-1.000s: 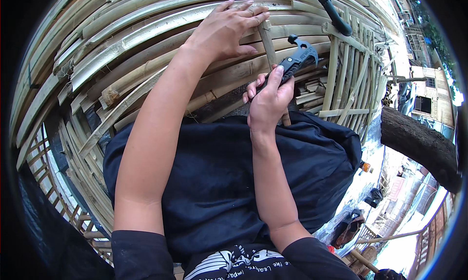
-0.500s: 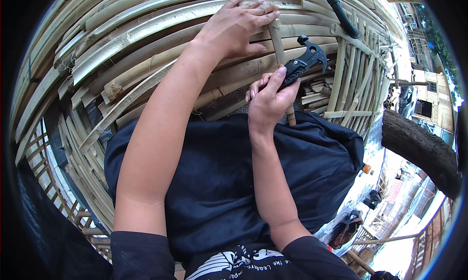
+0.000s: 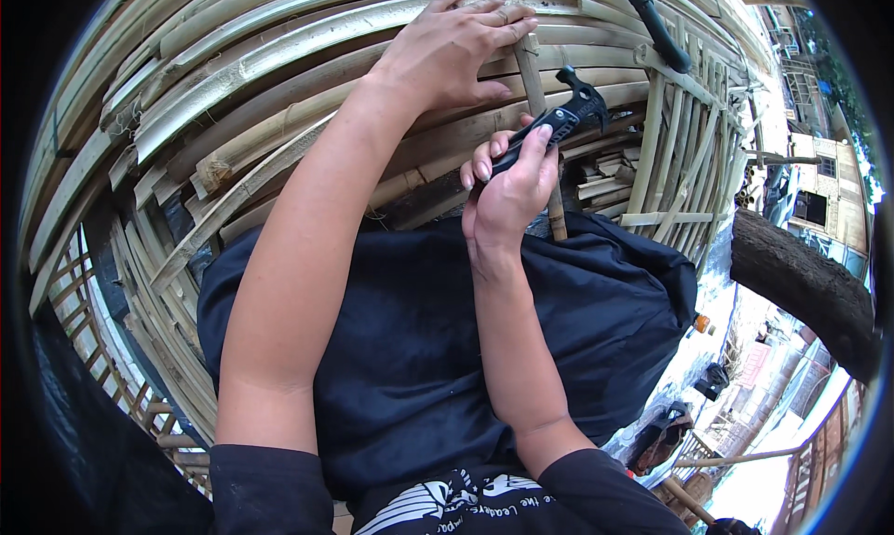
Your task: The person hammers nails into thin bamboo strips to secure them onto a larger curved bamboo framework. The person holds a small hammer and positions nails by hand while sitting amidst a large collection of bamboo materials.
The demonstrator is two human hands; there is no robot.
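Observation:
My left hand (image 3: 452,55) lies flat with its fingers stretched over the long split-bamboo slats (image 3: 307,76), its fingertips beside the upper end of a narrow bamboo crosspiece (image 3: 529,69). In my right hand (image 3: 514,195) is a black multi-tool hammer (image 3: 584,104), gripped by its handle. Its head points up and to the right, over the slats and just right of the crosspiece. My right fingers wrap the handle near that crosspiece, which runs down behind the hammer. Dark blue cloth (image 3: 400,349) covers my lap below both arms.
To the right stand a bamboo slat frame (image 3: 675,153) and a thick dark log (image 3: 801,288). A black curved handle (image 3: 657,32) reaches in at the top right. Short bamboo pieces (image 3: 610,181) lie stacked beside the frame. A bamboo lattice (image 3: 98,353) is at the lower left.
My right hand has moved slightly left and down with the hammer, whose head has turned somewhat. My left hand remains in nearly the same place on the slats.

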